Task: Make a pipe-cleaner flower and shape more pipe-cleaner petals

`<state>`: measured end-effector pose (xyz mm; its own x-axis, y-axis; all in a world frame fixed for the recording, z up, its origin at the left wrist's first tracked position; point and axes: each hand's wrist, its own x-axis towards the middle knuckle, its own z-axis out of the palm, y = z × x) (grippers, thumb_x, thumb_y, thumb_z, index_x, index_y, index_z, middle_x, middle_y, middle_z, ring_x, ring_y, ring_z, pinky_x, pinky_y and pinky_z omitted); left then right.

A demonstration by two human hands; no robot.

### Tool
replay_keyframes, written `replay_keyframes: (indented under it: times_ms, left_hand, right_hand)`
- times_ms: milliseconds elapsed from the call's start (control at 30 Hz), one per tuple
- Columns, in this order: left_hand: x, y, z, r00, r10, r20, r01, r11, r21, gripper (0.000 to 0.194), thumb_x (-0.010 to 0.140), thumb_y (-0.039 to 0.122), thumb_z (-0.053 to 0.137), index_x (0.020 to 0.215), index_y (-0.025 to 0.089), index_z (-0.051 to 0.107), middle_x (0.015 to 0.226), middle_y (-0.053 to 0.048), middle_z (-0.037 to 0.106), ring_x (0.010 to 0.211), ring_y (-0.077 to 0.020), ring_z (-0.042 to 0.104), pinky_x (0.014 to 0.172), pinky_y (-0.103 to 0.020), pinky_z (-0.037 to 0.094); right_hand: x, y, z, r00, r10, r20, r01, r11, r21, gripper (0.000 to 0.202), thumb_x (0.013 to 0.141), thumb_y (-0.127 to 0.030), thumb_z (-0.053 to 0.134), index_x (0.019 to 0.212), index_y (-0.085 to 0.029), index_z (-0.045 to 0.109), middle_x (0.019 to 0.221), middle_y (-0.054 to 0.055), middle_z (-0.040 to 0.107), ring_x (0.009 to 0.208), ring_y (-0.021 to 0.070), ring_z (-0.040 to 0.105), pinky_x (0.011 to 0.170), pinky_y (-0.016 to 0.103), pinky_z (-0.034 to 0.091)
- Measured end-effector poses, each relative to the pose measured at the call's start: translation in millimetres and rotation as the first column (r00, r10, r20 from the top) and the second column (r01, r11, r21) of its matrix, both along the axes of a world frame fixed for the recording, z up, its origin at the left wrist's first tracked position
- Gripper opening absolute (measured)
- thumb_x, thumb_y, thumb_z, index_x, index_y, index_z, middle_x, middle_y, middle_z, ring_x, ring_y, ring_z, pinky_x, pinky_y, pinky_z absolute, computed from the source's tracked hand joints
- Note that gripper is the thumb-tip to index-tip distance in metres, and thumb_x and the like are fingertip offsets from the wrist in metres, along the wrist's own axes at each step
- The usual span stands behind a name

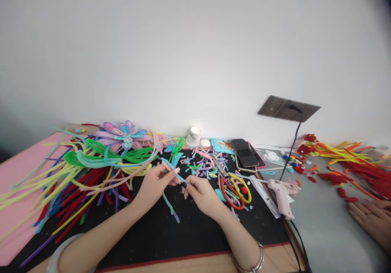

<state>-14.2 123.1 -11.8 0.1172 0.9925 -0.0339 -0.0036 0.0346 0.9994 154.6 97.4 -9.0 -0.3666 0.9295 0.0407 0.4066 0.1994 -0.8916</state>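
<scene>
My left hand (160,180) is closed on a light blue pipe cleaner piece (174,171) above the black mat (189,240). Close beside it, my right hand (197,191) pinches the lower right end of the same piece, where something small and dark shows at the fingertips. Behind the hands lie more blue pieces (175,159) and a green looped bundle (176,146). A thin teal and purple strip (168,206) rests on the mat just below my hands.
Coloured pipe cleaners (82,175) and a fuzzy flower (126,134) lie left. Cut bits (201,165), scissors (233,191), a paper cup (194,136), phones (246,153) and a corded pink glue gun (282,197) are rightward. Another person's hand (372,220) rests far right.
</scene>
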Motion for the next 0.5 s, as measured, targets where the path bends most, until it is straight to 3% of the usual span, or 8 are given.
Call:
replay_keyframes:
  times_ms: [133, 367, 500]
  left_hand:
    - [-1, 2, -1.5, 0.995, 0.046, 0.088, -0.039, 0.997, -0.073, 0.028, 0.069, 0.041, 0.07, 0.067, 0.014, 0.061, 0.062, -0.004, 0.068, 0.061, -0.0178, 0.066, 0.061, -0.028, 0.055]
    - [-1, 3, -5.1, 0.953, 0.05, 0.299, 0.014, 0.978, -0.21, 0.028, 0.066, 0.037, 0.074, 0.073, 0.012, 0.064, 0.067, -0.005, 0.07, 0.068, -0.0165, 0.068, 0.063, -0.022, 0.054]
    - [-2, 4, -5.3, 0.929, 0.05, 0.366, 0.043, 0.969, -0.242, 0.026, 0.067, 0.036, 0.074, 0.073, 0.013, 0.064, 0.071, -0.006, 0.071, 0.073, -0.0176, 0.069, 0.066, -0.023, 0.054]
  right_hand:
    - [5, 2, 5.3, 0.999, -0.031, 0.033, 0.031, 1.0, 0.004, 0.027, 0.087, -0.018, 0.039, 0.062, -0.018, 0.049, 0.05, -0.004, 0.044, 0.049, 0.0093, 0.043, 0.052, 0.02, 0.033]
    - [13, 9, 4.3, 0.969, -0.24, -0.06, 0.241, 0.971, 0.008, 0.031, 0.086, -0.029, 0.045, 0.059, -0.017, 0.056, 0.043, -0.005, 0.042, 0.041, 0.0094, 0.038, 0.046, 0.022, 0.03]
    - [18, 13, 6.3, 0.964, -0.214, -0.158, 0.216, 0.976, -0.006, 0.03, 0.087, -0.03, 0.045, 0.063, -0.017, 0.057, 0.049, -0.003, 0.048, 0.046, 0.01, 0.041, 0.05, 0.022, 0.031]
